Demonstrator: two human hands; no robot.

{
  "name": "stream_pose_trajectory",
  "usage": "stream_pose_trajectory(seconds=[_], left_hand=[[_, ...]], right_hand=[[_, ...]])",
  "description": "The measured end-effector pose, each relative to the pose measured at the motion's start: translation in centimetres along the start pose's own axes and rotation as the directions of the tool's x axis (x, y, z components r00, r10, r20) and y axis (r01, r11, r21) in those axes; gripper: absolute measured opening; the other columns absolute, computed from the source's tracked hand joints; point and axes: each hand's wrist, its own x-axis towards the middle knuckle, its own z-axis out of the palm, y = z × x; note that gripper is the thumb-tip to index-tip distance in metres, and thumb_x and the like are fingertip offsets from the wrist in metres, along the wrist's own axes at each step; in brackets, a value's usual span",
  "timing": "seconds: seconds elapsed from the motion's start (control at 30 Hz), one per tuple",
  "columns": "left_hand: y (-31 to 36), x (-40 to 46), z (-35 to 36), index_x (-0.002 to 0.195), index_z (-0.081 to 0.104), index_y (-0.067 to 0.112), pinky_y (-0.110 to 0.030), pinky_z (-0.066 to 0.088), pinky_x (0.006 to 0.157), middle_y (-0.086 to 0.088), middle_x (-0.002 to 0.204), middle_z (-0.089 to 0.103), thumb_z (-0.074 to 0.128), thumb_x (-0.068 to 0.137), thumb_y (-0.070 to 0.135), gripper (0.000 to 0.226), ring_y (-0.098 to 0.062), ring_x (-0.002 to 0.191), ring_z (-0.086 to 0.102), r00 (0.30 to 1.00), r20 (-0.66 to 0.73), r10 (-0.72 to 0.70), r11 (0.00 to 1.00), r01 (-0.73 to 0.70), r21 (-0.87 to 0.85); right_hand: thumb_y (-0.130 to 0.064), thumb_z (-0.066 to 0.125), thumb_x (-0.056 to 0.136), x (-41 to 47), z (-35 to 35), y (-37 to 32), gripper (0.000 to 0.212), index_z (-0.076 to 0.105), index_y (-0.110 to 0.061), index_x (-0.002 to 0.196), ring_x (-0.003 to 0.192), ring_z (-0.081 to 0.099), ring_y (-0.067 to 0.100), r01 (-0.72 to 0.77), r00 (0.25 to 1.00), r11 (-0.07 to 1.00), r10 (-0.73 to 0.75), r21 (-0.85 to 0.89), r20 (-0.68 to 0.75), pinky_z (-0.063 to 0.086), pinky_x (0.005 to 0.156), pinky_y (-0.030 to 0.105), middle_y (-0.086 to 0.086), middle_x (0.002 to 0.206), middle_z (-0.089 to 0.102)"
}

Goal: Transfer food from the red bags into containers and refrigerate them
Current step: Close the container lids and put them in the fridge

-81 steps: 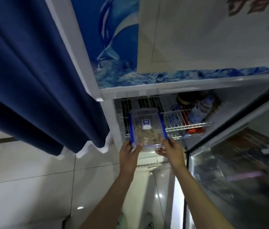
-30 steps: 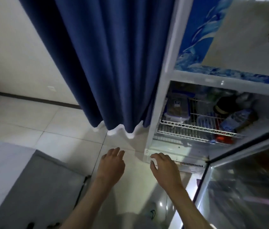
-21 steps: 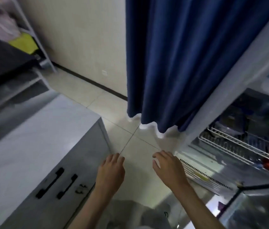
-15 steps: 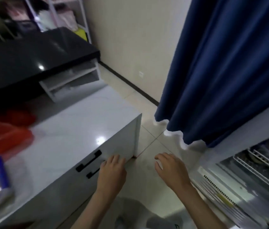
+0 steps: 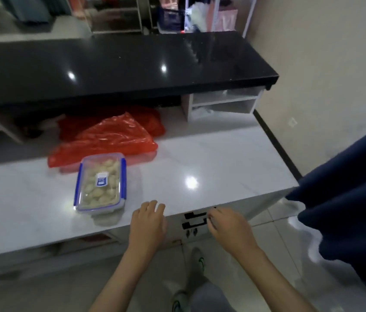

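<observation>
A clear lidded container (image 5: 100, 183) with blue clips, full of pale dumplings, sits on the white counter (image 5: 200, 167). Two red plastic bags lie behind it: a flat one (image 5: 110, 140) and another (image 5: 148, 122) further back under the black ledge. My left hand (image 5: 148, 219) hovers empty at the counter's front edge, just right of the container, fingers relaxed. Over the drawer handles hangs my right hand (image 5: 227, 226), loosely curled and holding nothing. The fridge is out of view.
A black glossy upper counter (image 5: 121, 66) overhangs the back of the white one. White cubby shelves (image 5: 224, 104) stand at the right under it. A dark blue curtain (image 5: 346, 212) hangs at the right. Black drawer handles (image 5: 194, 219) face me. Shelving racks (image 5: 177, 14) stand behind.
I set a container on the fridge shelf and let go. My view has swung left from the fridge to the counter, and both empty hands now reach toward it.
</observation>
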Motion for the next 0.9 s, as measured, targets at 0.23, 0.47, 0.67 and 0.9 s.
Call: stream_pose_trajectory(seconds=[0.23,0.47,0.67,0.9], left_hand=[[-5.7,1.4,-0.8,0.092,0.069,0.012,-0.038,0.051,0.055,-0.005,0.09,0.067,0.076,0.073,0.006,0.021,-0.026,0.077,0.066,0.985,-0.046,-0.167,0.984,0.17,0.051],[-7.6,1.9,-4.3,0.108,0.071,0.018,-0.035,0.064,0.07,-0.001,0.107,0.074,0.086,0.079,0.032,0.035,-0.019,0.096,0.072,0.975,-0.043,-0.22,0.974,0.222,0.045],[-13.4,2.5,-6.1,0.104,0.067,0.016,-0.035,0.057,0.065,-0.003,0.101,0.072,0.089,0.069,0.031,0.044,-0.023,0.089,0.072,0.907,-0.036,-0.421,0.901,0.422,0.104],[-20.5,3.2,-4.7,0.116,0.068,0.013,-0.033,0.043,0.048,-0.002,0.078,0.067,0.077,0.079,0.019,0.039,-0.025,0.057,0.061,0.896,-0.112,-0.429,0.898,0.436,0.055]], right_hand=[[-0.031,0.065,0.09,10.0,3.8,-4.1,0.009,0.07,-0.023,0.092,0.066,0.06,0.015,0.228,0.962,0.973,-0.228,0.023,0.152,0.051,0.054,0.032,-0.007,0.077,0.066],[-0.04,0.053,0.102,18.0,5.1,-10.3,0.026,0.069,-0.025,0.113,0.091,0.068,0.012,0.346,0.903,0.918,-0.382,0.193,0.195,0.056,0.084,0.024,-0.006,0.109,0.073],[-0.043,0.048,0.101,21.1,7.0,-14.2,0.028,0.066,-0.026,0.116,0.092,0.066,0.012,0.415,0.849,0.893,-0.449,0.175,0.278,0.053,0.077,0.026,-0.006,0.111,0.071],[-0.082,0.043,0.087,20.7,7.5,-17.4,0.056,0.064,-0.034,0.105,0.08,0.065,0.002,0.013,0.816,0.94,-0.207,0.341,0.54,0.053,0.068,0.019,-0.014,0.099,0.07]])
